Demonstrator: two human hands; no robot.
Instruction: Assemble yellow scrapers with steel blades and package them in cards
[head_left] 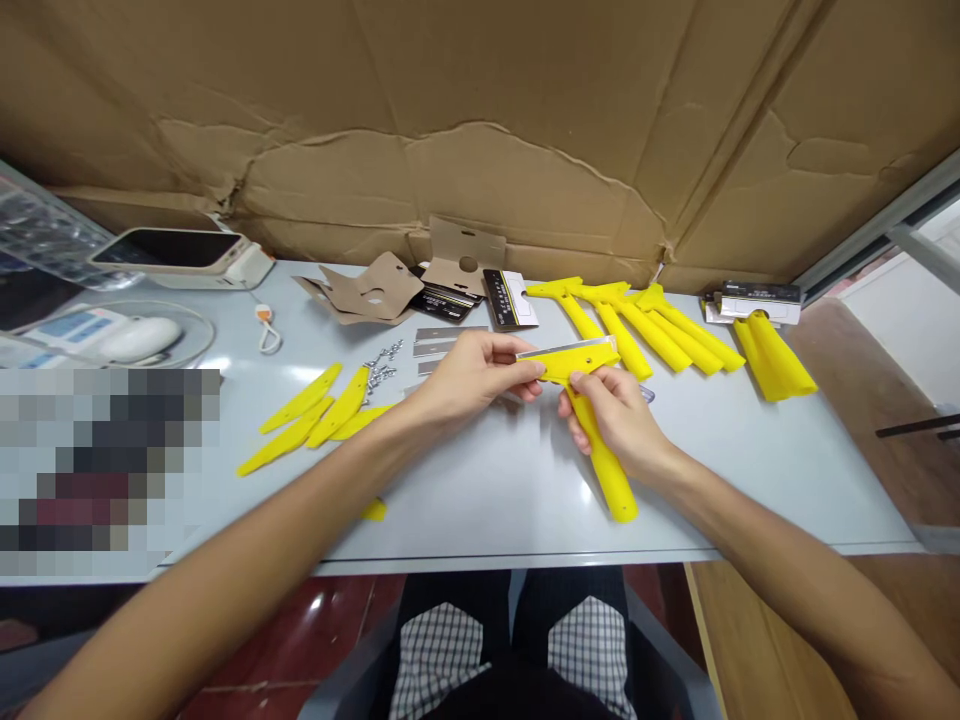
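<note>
A yellow scraper [606, 460] with a wide head and a metal blade [562, 349] along its top edge is held above the table. My left hand [480, 372] pinches the left end of the head and blade. Wrapped round the neck, just under the head, is my right hand [619, 415], its thumb on the yellow plastic. The handle slants down toward the table's front edge. Flat metal blades [431, 348] lie behind my left hand. Small screws [382, 368] are piled beside loose yellow plates [300, 398], left of my left hand.
Several yellow handles [660, 335] lie in a row at the back right, with packaged yellow pieces [776, 360] farther right. Brown cardboard cards [375, 290] and a black-and-white card [511, 300] stand at the back. A phone [169, 250] rests on a white stand at the left.
</note>
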